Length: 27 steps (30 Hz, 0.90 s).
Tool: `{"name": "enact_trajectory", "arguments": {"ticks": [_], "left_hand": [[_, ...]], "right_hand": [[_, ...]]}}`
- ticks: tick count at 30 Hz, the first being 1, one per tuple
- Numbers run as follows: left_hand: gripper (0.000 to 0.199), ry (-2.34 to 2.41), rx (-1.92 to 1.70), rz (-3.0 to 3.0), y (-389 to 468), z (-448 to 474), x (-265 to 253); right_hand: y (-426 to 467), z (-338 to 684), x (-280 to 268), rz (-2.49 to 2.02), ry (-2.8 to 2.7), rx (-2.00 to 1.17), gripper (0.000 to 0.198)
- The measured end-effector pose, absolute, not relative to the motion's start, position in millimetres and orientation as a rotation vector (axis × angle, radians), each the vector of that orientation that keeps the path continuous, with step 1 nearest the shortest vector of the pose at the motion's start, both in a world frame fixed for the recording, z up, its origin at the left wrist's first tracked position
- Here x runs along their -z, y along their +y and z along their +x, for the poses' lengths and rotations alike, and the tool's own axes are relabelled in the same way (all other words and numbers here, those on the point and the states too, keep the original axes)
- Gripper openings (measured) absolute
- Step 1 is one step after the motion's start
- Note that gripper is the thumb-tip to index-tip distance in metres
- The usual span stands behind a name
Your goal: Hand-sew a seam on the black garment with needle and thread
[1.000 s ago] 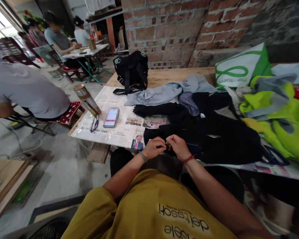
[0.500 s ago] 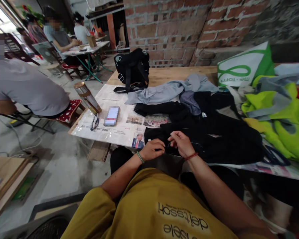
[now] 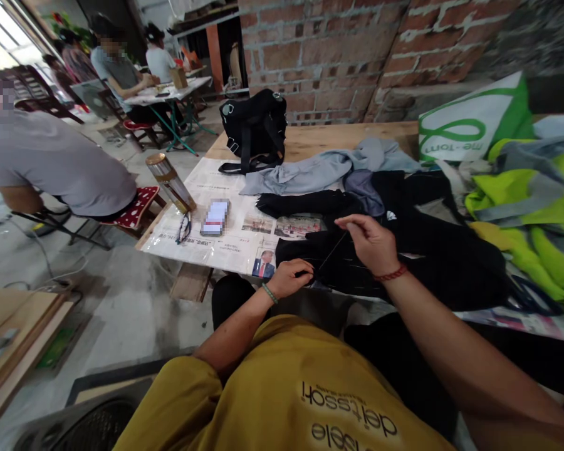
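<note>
A black garment point(image 3: 432, 269) with a small white logo lies spread along the table's near edge. At its left end my left hand point(image 3: 291, 277), with a green bead bracelet, has its fingers curled together on the black cloth's edge. My right hand point(image 3: 369, 241), wearing a red bracelet, is raised above the garment with thumb and forefinger pinched. A thin thread point(image 3: 333, 252) runs taut and slanting from those fingertips down toward the cloth by my left hand. Whether a needle sits in the pinch is too small to make out.
A newspaper-covered table point(image 3: 230, 254) holds a phone point(image 3: 215, 217), glasses point(image 3: 184, 228), a steel flask point(image 3: 170, 181), a black bag point(image 3: 254, 128), grey cloth point(image 3: 305, 172), a green-white bag point(image 3: 474, 122) and yellow-green clothing point(image 3: 526, 207). A seated person point(image 3: 61, 156) is at left.
My right hand has moved up and right, away from my left hand, drawing the thread out between them. My left hand stays at the cloth. The view has shifted slightly.
</note>
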State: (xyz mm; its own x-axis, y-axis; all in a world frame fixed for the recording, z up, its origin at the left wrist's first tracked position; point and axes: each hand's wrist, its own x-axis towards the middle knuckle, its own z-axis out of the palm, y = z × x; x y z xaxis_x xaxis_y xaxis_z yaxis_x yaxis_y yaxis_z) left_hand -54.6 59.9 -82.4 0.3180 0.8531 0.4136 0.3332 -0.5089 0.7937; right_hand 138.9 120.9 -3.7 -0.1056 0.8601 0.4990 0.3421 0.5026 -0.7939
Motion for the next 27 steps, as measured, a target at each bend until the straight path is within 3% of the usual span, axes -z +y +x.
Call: {"name": "enact_trajectory", "arguments": {"ticks": [3,7,16,23,27], "left_hand": [[0.01,1.049,-1.144,2.004,60.2,-54.5,82.6],[0.009,1.062,-1.149,2.008,59.8,-54.1,82.7],[0.011,1.006,-1.09,2.102,60.8,-57.9,80.5],[0.051,1.161,-0.403,2.498,71.1,-78.2,62.6],[0.038,1.249,-0.335,2.454,78.7,-91.3,58.7]], "right_hand": [[129.7,159.9,-12.8,-1.019,-1.91,-0.235,0.02],[128.5,168.3,-14.1,-1.005,-2.013,-0.114,0.021],[126.4,174.4,64.5,-1.325,-1.514,-0.588,0.023],[157.6,223.0,86.1,-1.414,-1.259,-0.874,0.028],[162.9,231.8,84.3,-1.4,-1.28,-0.943,0.025]]}}
